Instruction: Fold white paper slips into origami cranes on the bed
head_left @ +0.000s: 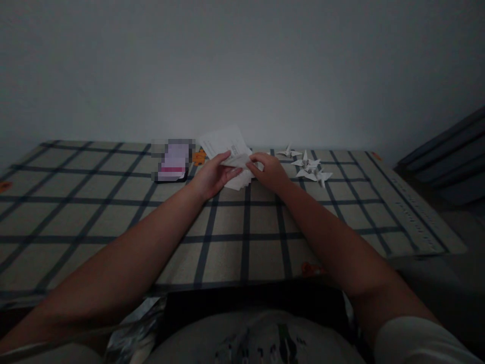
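Note:
Both my hands meet over the far middle of a checked tablecloth (113, 212). My left hand (212, 176) and my right hand (270, 171) pinch a small folded piece of white paper (238, 160) between their fingertips. Under and behind it lies a loose stack of white paper sheets (224, 140), partly hidden by my fingers.
Several folded white paper cranes (311, 169) lie just right of my right hand. A phone with a blurred screen (173, 161) lies to the left of the paper. A pale wall stands behind the table. A dark object (447, 151) is at the far right.

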Tool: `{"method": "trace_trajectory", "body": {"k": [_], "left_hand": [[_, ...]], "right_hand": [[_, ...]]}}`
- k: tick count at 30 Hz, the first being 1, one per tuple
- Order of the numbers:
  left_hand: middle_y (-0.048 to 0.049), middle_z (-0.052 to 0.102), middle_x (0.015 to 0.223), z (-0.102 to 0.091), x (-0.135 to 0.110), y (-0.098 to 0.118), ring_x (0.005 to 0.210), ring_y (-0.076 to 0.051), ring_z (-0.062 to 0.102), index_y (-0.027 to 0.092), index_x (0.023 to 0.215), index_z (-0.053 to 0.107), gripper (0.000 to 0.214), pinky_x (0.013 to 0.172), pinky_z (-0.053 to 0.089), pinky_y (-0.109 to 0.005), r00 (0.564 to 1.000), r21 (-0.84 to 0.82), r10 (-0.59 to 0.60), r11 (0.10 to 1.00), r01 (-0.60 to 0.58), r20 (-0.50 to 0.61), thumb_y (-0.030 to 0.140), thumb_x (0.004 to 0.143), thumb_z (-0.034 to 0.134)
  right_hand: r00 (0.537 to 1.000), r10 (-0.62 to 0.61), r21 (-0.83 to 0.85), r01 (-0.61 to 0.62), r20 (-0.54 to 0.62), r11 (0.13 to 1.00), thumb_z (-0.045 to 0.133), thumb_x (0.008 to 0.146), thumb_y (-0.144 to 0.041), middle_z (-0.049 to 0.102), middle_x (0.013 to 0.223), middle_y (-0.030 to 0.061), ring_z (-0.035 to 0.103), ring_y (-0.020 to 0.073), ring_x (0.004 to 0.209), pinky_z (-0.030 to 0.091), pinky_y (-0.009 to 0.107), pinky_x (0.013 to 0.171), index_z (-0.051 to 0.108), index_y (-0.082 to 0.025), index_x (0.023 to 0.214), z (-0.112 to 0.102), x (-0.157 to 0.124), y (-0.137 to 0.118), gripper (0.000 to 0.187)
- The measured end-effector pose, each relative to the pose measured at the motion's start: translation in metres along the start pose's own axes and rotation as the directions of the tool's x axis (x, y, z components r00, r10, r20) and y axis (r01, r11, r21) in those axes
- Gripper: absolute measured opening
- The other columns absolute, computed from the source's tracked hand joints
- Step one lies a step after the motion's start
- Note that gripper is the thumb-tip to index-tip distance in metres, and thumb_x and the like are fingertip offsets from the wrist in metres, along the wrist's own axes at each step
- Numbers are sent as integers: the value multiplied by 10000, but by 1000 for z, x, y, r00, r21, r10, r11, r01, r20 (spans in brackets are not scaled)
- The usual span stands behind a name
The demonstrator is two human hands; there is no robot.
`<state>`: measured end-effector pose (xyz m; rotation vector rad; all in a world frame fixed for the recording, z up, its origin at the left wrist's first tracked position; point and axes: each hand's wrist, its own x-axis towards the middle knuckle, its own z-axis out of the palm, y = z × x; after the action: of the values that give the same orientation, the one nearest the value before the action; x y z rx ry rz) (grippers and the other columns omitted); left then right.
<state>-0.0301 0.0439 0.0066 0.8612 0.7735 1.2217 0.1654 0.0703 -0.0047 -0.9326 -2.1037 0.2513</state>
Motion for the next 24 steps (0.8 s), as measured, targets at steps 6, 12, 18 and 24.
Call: {"method": "trace_trajectory", "body": {"k": [6,12,18,24], "left_hand": [[-95,711,1317,-3,0,-5,1237,-227,660,201,1055,691,304,1091,520,-395,994,87,96,991,-100,49,268,775,789],[-108,724,1301,1,-1,-6,1187,-206,686,169,1092,717,322,1099,515,-360,997,107,79,991,-80,17,191,779,790],[-138,731,1280,0,0,-11,1164,-249,705,151,1101,725,331,1075,548,-410,992,142,113,984,-104,-57,195,781,791],[-120,720,1316,0,0,-11,1228,-303,676,183,1144,721,354,1078,547,-475,992,128,117,986,-110,-53,197,793,766]], "right_hand": [[996,72,-75,-67,60,995,505,988,-463,609,750,38,513,172,729,390,316,744,564,-197,721,-4,0,-7,382],[998,15,-41,-13,60,999,471,1002,-428,571,735,35,496,172,739,396,330,770,503,-213,685,-5,1,-7,384],[1000,5,2,-5,16,1000,548,948,-400,572,808,47,528,185,813,436,341,804,508,-215,728,-5,3,-4,291],[977,201,208,-182,-72,961,672,849,-385,635,954,44,562,158,772,481,311,741,595,-189,1077,3,4,0,311]]}}
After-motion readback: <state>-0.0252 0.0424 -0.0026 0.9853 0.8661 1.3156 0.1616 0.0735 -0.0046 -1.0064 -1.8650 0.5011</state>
